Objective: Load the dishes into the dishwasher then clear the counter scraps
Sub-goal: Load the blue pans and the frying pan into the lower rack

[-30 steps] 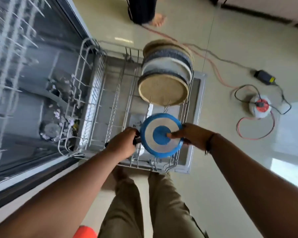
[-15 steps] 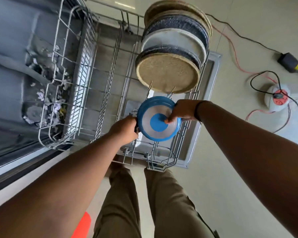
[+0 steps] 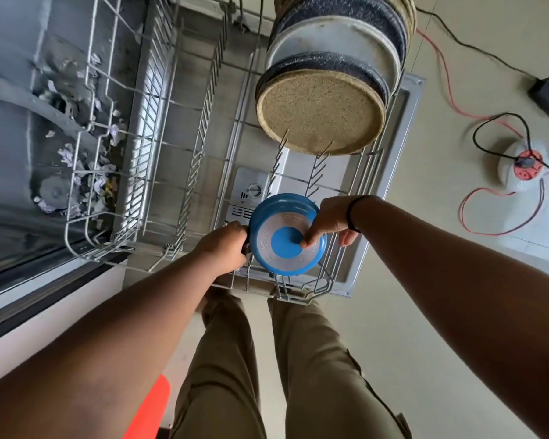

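While my left hand (image 3: 225,245) is gripping the blue pan (image 3: 287,235) and my right hand (image 3: 333,218) is pinching its rim, I am lowering it further into the rack (image 3: 184,172).

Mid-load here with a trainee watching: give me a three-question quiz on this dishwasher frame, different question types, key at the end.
1. True or false: the blue pan is held with both hands.
2. Which dish in the row of plates stands nearest the pan? A) the tan speckled plate B) the white plate C) a glass bowl
3. Fill in: the paper scraps lie on the dishwasher's ____, left of the lower rack.

Key
1. True: the left hand grips its left edge, where a handle seems to sit, and the right hand pinches its right rim.
2. A
3. floor
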Demonstrator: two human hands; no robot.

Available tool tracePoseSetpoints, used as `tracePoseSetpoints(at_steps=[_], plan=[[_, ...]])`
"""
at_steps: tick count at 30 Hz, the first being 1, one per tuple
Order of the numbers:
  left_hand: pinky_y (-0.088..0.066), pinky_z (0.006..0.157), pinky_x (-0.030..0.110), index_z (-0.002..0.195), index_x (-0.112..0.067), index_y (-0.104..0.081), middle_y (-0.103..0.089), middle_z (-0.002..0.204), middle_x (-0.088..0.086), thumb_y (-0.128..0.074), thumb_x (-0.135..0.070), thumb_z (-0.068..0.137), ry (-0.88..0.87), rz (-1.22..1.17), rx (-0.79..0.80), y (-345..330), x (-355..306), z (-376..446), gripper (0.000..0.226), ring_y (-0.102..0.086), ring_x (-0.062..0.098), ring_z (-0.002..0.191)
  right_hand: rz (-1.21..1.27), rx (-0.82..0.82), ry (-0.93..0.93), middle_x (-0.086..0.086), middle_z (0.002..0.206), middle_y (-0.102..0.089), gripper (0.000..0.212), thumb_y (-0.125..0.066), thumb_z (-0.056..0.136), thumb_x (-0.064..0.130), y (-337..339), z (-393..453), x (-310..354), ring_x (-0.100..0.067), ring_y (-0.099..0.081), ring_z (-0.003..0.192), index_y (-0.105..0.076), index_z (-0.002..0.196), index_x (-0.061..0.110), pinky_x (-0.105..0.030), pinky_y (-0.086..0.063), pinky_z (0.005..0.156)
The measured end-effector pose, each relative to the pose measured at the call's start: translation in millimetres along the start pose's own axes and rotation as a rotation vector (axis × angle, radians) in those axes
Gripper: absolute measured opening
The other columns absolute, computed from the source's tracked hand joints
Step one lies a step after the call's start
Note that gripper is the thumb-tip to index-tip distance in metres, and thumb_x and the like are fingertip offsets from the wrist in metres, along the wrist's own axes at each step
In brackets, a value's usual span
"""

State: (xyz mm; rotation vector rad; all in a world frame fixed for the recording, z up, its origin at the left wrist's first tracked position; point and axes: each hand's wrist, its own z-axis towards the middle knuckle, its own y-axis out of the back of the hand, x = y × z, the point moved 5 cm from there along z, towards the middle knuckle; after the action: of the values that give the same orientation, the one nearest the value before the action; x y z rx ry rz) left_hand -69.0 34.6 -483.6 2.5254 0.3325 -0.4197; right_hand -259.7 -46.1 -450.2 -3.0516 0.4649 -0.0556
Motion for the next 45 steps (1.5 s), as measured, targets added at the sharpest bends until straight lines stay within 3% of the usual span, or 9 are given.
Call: tracePoseSetpoints(at_steps=[11, 16, 20, 24, 28, 31, 35, 38, 45], plan=[[-0.040, 0.061, 0.027, 0.085, -0.019, -0.049, -0.050, 0.086, 0.000, -0.065, -0.013, 0.080, -0.026, -0.022, 0.019, -10, 2, 5, 0.018, -0.055, 0.018, 0.073, -0.070, 0.032, -0.060, -0.013, 0.150, -0.033, 0.075, -0.077, 0.079, 0.025, -2, 6, 7, -0.032, -0.051, 0.122, -0.039, 0.143, 0.013, -0.033, -0.054, 0.085], [-0.045, 0.064, 0.031, 0.087, -0.018, -0.053, -0.051, 0.088, 0.000, -0.064, -0.013, 0.080, -0.021, 0.003, -0.016, -10, 7, 9, 0.014, -0.058, 0.022, 0.078, -0.189, 0.001, -0.060, -0.011, 0.153, -0.029, 0.072, -0.073, 0.084, 0.025, 3, 12, 10, -0.030, -0.039, 0.134, -0.036, 0.145, 0.013, -0.037, -0.045, 0.101], [-0.039, 0.061, 0.030, 0.079, -0.022, -0.046, -0.052, 0.085, 0.000, -0.062, -0.012, 0.080, -0.020, 0.006, -0.015, -11, 8, 12, 0.019, -0.053, 0.020, 0.073, -0.317, 0.000, -0.064, -0.016, 0.150, -0.032, 0.067, -0.065, 0.091, 0.024, -10, 19, 15, -0.031, -0.042, 0.131, -0.032, 0.147, 0.008, -0.034, -0.043, 0.102], [-0.041, 0.062, 0.030, 0.091, -0.016, -0.060, -0.056, 0.085, 0.001, -0.062, -0.013, 0.083, -0.005, -0.003, -0.047, -17, 9, 13, 0.008, -0.056, 0.021, 0.075, -0.461, -0.014, -0.048, -0.015, 0.147, -0.038, 0.059, -0.055, 0.097, 0.023, -14, 12, 20, -0.026, -0.038, 0.134, -0.030, 0.147, 0.006, -0.027, -0.027, 0.106], [-0.046, 0.067, 0.032, 0.105, -0.012, -0.063, -0.065, 0.097, 0.008, -0.062, -0.025, 0.089, 0.112, 0.087, 0.054, -24, 14, 16, 0.020, -0.058, 0.023, 0.079, -0.596, -0.113, -0.015, -0.006, 0.113, -0.058, 0.052, -0.063, 0.090, 0.038, -15, 17, 14, -0.023, -0.055, 0.103, -0.052, 0.131, 0.007, -0.022, -0.043, 0.075], [-0.048, 0.076, 0.036, 0.117, -0.010, -0.059, -0.064, 0.107, 0.010, -0.054, -0.026, 0.095, 0.150, 0.166, 0.062, -31, 15, 18, 0.028, -0.062, 0.028, 0.093, -0.794, -0.301, -0.025, 0.006, 0.081, -0.060, 0.056, -0.057, 0.080, 0.067, -17, 28, 4, -0.016, -0.058, 0.086, -0.059, 0.108, 0.019, -0.029, -0.047, 0.080], [-0.046, 0.082, 0.041, 0.129, -0.006, -0.043, -0.056, 0.123, 0.012, -0.049, -0.023, 0.097, 0.156, 0.212, -0.043, -39, 18, 14, 0.037, -0.058, 0.031, 0.107, -0.848, -0.411, -0.006, 0.008, 0.072, -0.055, 0.048, -0.053, 0.081, 0.070, -21, 30, 0, -0.015, -0.060, 0.085, -0.050, 0.095, 0.024, -0.034, -0.051, 0.086], [-0.046, 0.084, 0.042, 0.129, -0.005, -0.042, -0.056, 0.122, 0.013, -0.052, -0.030, 0.095, 0.216, 0.198, -0.080, -35, 28, 4, 0.043, -0.058, 0.031, 0.106, -0.821, -0.483, 0.007, 0.006, 0.076, -0.056, 0.051, -0.057, 0.082, 0.065, -23, 25, 2, -0.018, -0.060, 0.086, -0.056, 0.107, 0.020, -0.037, -0.052, 0.085], [-0.046, 0.096, 0.041, 0.134, -0.011, -0.045, -0.049, 0.137, 0.010, -0.045, -0.036, 0.096, 0.146, 0.045, -0.105, -20, 17, -84, 0.045, -0.053, 0.028, 0.118, -0.582, -0.745, 0.153, -0.008, 0.123, -0.057, 0.054, -0.051, 0.090, 0.042, -47, -27, 3, -0.029, -0.057, 0.111, -0.042, 0.135, 0.016, -0.039, -0.046, 0.088]])
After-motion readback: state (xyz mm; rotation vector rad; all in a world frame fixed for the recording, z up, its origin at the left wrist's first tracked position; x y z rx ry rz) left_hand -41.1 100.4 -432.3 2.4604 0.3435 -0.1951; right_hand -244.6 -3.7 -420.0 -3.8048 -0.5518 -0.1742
